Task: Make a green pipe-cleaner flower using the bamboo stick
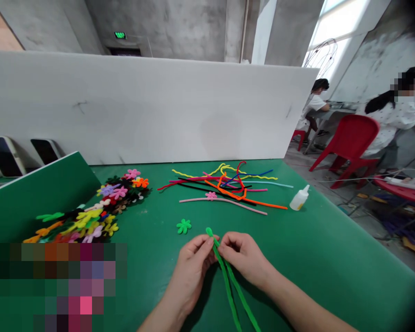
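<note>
Both hands pinch one green pipe cleaner point(228, 279), which is folded over at the top into a small loop. Two long tails run down from the fold toward the bottom edge of the view. My left hand point(195, 260) grips it just below the loop, thumb against the fingers. Close beside it, my right hand point(244, 258) is closed on the same pipe cleaner near the bend. A green pipe-cleaner flower point(184, 226) lies on the table just beyond my left hand. Farther off, a small pink flower point(211, 196) rests by a pale pink pipe cleaner point(224, 199).
Loose coloured pipe cleaners point(228, 182) lie in a tangle at the back, near a white glue bottle point(299, 199). Many-coloured flowers point(90, 216) are heaped at left by a green panel point(38, 189). A white partition point(141, 110) bounds the green table point(318, 253). Two people sit at right.
</note>
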A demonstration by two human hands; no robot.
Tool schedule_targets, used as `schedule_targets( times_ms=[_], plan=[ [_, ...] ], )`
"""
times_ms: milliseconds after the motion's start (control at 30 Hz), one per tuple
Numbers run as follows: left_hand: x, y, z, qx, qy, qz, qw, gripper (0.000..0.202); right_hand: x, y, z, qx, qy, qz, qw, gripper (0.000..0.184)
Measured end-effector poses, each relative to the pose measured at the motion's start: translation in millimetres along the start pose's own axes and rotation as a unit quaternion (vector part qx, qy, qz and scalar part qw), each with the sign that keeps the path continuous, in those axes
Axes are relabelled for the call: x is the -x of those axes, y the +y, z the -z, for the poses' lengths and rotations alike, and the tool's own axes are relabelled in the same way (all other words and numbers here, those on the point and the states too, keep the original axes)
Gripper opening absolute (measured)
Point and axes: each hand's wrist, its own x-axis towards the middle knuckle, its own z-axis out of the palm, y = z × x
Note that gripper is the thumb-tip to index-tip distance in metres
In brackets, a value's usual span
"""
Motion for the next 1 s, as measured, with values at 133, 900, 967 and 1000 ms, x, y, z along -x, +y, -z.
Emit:
schedule_targets(
  times_ms=[133,900,967,1000],
  plan=[
    [-1.4,1.2,2.0,-0.012,-0.023,0.004,1.0,0.012,-0.2,-0.6,-0.1,-0.006,0.006,-0.003,1.0,0.019],
    [-7.0,0.5,7.2,0.002,-0.02,0.014,1.0,0.012,-1.9,6.3,1.2,0.018,-0.031,0.01,0.999,0.02],
    [-7.1,0.6,7.5,0.006,-0.013,0.013,1.0,0.013,-2.2,1.8,4.8,0.001,-0.018,0.012,1.0,0.018],
    [-7.1,0.5,7.8,0.009,-0.008,0.014,1.0,0.014,-0.7,-3.6,7.2,-0.017,-0.004,0.017,1.0,0.016]
  ],
)
